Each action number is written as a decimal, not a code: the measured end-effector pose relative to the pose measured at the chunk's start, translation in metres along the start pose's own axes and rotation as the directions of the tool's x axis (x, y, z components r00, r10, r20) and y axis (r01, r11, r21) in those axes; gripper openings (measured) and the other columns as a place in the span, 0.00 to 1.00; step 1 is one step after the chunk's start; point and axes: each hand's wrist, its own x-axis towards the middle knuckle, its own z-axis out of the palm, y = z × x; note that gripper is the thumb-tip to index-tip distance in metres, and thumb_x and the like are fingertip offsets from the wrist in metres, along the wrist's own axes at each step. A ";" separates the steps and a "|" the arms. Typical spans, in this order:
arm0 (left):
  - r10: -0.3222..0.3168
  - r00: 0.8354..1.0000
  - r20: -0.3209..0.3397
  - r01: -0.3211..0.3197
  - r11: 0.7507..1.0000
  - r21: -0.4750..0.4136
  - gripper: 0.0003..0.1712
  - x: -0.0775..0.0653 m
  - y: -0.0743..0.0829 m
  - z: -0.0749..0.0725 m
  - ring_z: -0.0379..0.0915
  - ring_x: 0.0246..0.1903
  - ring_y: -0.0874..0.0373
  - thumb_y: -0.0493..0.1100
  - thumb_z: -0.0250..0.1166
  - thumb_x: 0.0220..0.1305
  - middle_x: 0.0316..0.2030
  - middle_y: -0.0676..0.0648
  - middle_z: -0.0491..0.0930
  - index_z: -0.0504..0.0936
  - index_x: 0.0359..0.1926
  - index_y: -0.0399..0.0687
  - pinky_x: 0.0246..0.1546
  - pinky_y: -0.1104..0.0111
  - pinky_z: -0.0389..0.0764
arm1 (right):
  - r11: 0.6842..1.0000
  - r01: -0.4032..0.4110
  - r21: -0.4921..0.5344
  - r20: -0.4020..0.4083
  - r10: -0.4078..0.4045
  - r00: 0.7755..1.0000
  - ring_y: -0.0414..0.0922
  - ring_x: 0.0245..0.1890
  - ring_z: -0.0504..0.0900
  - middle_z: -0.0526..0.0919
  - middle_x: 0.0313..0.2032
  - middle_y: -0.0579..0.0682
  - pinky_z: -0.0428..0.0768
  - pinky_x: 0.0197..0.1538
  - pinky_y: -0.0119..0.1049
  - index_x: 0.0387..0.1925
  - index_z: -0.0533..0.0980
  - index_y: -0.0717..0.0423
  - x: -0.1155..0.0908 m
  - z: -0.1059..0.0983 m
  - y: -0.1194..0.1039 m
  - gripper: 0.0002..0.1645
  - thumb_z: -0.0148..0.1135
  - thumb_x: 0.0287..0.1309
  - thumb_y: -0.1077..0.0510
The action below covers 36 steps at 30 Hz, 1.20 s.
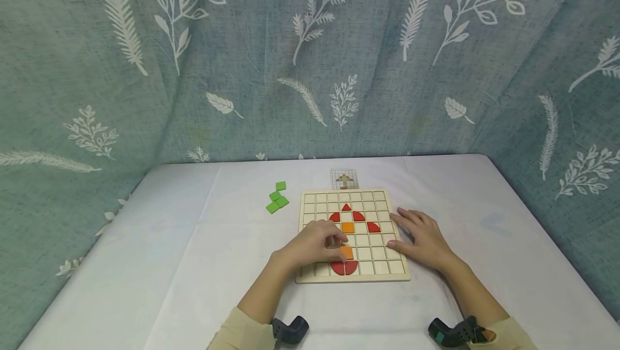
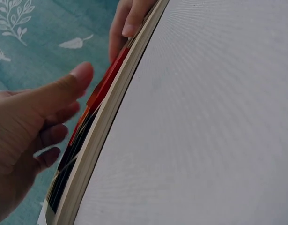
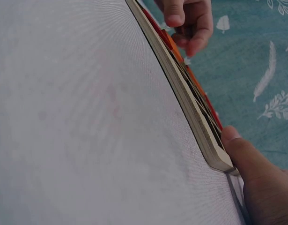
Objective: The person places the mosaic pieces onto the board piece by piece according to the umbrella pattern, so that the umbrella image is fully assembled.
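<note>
1. Orange tile sits near the board's front edge, mid-table, under the left hand, whose curled fingertips pinch it.
2. Right hand lies flat and relaxed on the board's right edge, steadying it.
3. Best to lower the tile squarely into one cell.
4. Fingers hide the tile's far edge; the pattern card beyond is too small to read.

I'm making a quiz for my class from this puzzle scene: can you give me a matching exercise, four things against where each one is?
Things:
1. green tiles
2. pattern card
3. right hand
4. red triangle tile

Places:
A. resting on the grid board's right edge
B. on the cloth left of the board
C. in the board, topmost of the placed pieces
D. on the cloth just beyond the board's far edge

Pairs: 1-B, 2-D, 3-A, 4-C
</note>
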 end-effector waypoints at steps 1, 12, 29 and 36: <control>0.000 1.000 -0.008 -0.001 1.000 -0.009 0.18 0.000 -0.001 0.000 0.69 0.35 0.68 0.55 0.73 0.49 0.33 0.62 0.79 0.84 0.40 0.55 0.43 0.69 0.68 | 1.000 0.001 0.001 0.000 -0.001 1.000 0.60 0.64 0.60 0.67 0.65 0.59 0.53 0.62 0.63 0.63 0.69 0.53 0.000 0.000 0.000 0.42 0.66 0.49 0.39; 0.006 1.000 0.022 -0.007 0.999 0.036 0.13 0.000 -0.002 0.001 0.66 0.33 0.69 0.54 0.70 0.54 0.29 0.63 0.75 0.86 0.39 0.57 0.41 0.70 0.65 | 1.000 0.007 -0.006 0.000 -0.007 1.000 0.60 0.63 0.61 0.67 0.65 0.60 0.54 0.62 0.63 0.63 0.70 0.54 0.000 -0.002 0.000 0.41 0.66 0.49 0.40; 0.011 0.999 0.031 -0.012 0.999 0.037 0.16 0.000 -0.001 0.001 0.67 0.34 0.68 0.54 0.69 0.56 0.33 0.61 0.77 0.85 0.45 0.56 0.42 0.70 0.67 | 1.000 0.003 -0.009 0.004 -0.003 1.000 0.60 0.63 0.61 0.67 0.65 0.59 0.54 0.61 0.63 0.63 0.69 0.53 0.000 0.000 -0.001 0.42 0.65 0.49 0.39; -0.020 1.000 0.006 0.020 0.996 -0.084 0.21 0.001 -0.004 -0.007 0.70 0.36 0.65 0.52 0.71 0.53 0.35 0.57 0.78 0.84 0.48 0.51 0.39 0.71 0.71 | 1.000 -0.001 -0.003 0.005 0.001 1.000 0.60 0.63 0.61 0.66 0.65 0.59 0.53 0.62 0.63 0.63 0.69 0.53 0.000 0.000 0.001 0.42 0.65 0.50 0.39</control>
